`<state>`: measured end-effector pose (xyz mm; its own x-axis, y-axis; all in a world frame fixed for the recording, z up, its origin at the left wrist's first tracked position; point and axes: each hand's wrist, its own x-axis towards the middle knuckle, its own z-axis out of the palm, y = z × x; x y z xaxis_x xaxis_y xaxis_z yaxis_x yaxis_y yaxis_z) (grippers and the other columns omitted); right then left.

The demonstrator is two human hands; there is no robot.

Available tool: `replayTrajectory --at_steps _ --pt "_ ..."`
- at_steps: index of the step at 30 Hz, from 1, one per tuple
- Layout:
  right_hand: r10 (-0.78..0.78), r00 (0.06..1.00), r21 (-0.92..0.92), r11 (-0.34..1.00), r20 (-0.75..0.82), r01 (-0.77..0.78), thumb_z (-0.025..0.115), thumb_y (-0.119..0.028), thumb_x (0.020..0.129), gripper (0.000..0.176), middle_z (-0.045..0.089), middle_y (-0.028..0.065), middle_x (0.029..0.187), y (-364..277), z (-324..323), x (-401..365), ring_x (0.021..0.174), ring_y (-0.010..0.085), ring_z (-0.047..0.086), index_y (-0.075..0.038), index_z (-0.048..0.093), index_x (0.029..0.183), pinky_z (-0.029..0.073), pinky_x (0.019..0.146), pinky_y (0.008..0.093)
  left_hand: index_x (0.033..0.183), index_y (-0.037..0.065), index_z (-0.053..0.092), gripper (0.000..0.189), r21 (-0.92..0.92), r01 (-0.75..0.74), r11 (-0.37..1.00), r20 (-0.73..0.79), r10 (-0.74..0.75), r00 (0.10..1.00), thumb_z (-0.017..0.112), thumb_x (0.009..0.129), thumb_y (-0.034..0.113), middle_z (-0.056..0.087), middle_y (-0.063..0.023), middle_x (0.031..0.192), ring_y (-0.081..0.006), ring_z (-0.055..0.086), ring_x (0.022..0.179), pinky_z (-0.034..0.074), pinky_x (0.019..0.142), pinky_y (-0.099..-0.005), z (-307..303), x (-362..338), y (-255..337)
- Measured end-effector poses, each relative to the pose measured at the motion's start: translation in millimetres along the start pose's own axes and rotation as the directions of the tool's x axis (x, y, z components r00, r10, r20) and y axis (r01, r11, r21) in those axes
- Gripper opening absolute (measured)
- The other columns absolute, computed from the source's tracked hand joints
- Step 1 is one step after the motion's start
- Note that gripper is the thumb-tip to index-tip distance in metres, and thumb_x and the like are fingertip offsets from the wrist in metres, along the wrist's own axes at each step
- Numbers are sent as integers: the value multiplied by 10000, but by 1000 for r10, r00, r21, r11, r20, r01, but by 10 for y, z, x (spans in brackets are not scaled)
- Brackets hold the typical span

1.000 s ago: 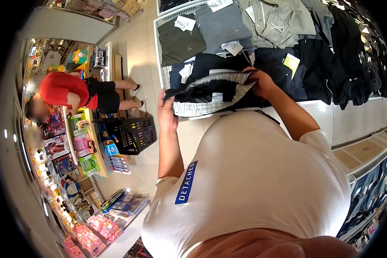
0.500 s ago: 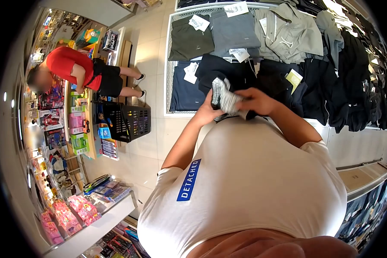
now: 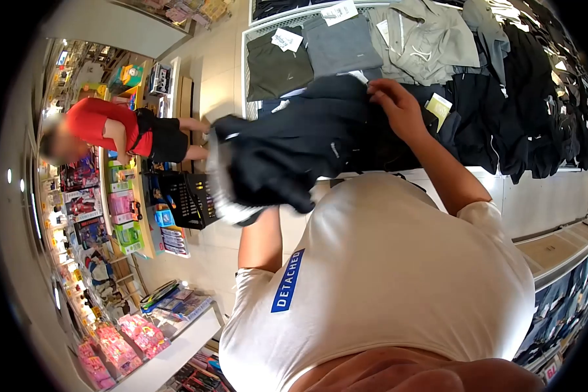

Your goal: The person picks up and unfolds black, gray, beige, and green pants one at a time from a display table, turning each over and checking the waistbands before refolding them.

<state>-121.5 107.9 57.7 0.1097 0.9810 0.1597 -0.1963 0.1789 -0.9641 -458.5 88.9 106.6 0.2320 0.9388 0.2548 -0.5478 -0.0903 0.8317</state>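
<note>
The right hand (image 3: 398,108) is clenched on the top edge of a black garment (image 3: 294,147), fingers pinched into the cloth; the garment hangs spread out in front of the chest, over the near edge of the table (image 3: 244,72), and slopes down to the left; a grey lining shows at its lower left corner. The left hand cannot be seen, since the garment covers it; only the left arm (image 3: 261,238) shows, rising under the cloth; whether that hand grasps or lies loose cannot be told.

On the table behind the garment lie folded clothes: a dark green pile (image 3: 277,68), a grey pile (image 3: 343,46) and a khaki hoodie (image 3: 431,36), some with white paper tags; black clothes (image 3: 509,111) fill the right side; a yellow tag (image 3: 441,104) lies just beside the right wrist.

On the floor to the left stands a black basket (image 3: 193,196), partly behind the garment's low corner; beyond it another person in a red top (image 3: 101,127) bends towards a shelf (image 3: 121,209) of coloured boxes.
</note>
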Motion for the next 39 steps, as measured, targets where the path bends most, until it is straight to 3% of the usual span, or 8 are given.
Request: replayTrajectory --at_steps 2,6,12,17,19,24,34,39 --pt "279 955 -494 847 96 -198 656 -112 943 493 610 86 1224 220 -118 -9 1033 168 617 -73 497 1408 495 929 308 1451 26 350 745 -23 -76 997 13 77 997 758 850 195 607 -168 1218 -269 623 1088 480 985 -296 -63 -68 210" --pt "208 848 -438 898 487 31 861 -195 758 1030 330 164 1587 508 204 -250 1377 306 447 -92 248 1579 408 1117 375 1419 23 381 695 14 -90 996 -43 91 995 751 856 190 610 -166 1206 -266 625 1076 484 976 -293 -193 -195 293" --pt "197 876 -70 980 440 -186 761 -78 838 711 520 186 1427 888 760 -278 1325 308 514 -37 418 1459 417 1097 377 1373 18 427 620 61 -44 997 -150 52 987 741 864 182 613 -165 1189 -261 628 1059 491 963 -290 -392 -335 283" --pt "-252 727 -540 526 639 657 624 -48 930 324 683 132 1193 1269 443 12 1179 247 624 -1 607 1250 471 1004 374 1334 14 466 559 70 -40 997 -219 54 974 733 870 176 615 -163 1174 -258 630 1044 496 952 -287 -635 -431 339" --pt "18 995 -371 928 95 19 603 -83 964 301 674 110 1188 1131 445 -31 1133 212 633 -23 590 1258 490 964 363 1318 13 481 534 72 -47 996 -248 64 967 729 873 173 617 -163 1168 -256 631 1038 498 948 -286 -745 -467 353" --pt "237 970 517 838 -53 -177 545 -124 1010 392 628 89 1277 398 213 39 1166 200 616 -65 485 1393 471 1009 326 1279 9 520 474 54 -34 998 -289 48 956 721 880 167 619 -161 1153 -253 634 1023 503 937 -283 -984 -568 208" --pt "392 911 354 877 -132 -326 513 -210 1024 348 659 91 1139 -202 132 169 991 201 654 -83 524 1348 535 887 343 1157 -15 565 203 305 10 952 -69 12 998 532 1012 123 608 -126 1150 -213 591 1058 465 982 -283 -328 -330 119" --pt "559 792 351 812 -244 -466 426 -104 992 342 666 94 1125 -95 248 2 992 193 655 -100 582 1297 541 854 328 1361 -19 504 378 -385 441 811 14 -473 881 450 1057 199 584 -134 1258 -235 585 1156 439 1062 -316 -660 -294 -497"
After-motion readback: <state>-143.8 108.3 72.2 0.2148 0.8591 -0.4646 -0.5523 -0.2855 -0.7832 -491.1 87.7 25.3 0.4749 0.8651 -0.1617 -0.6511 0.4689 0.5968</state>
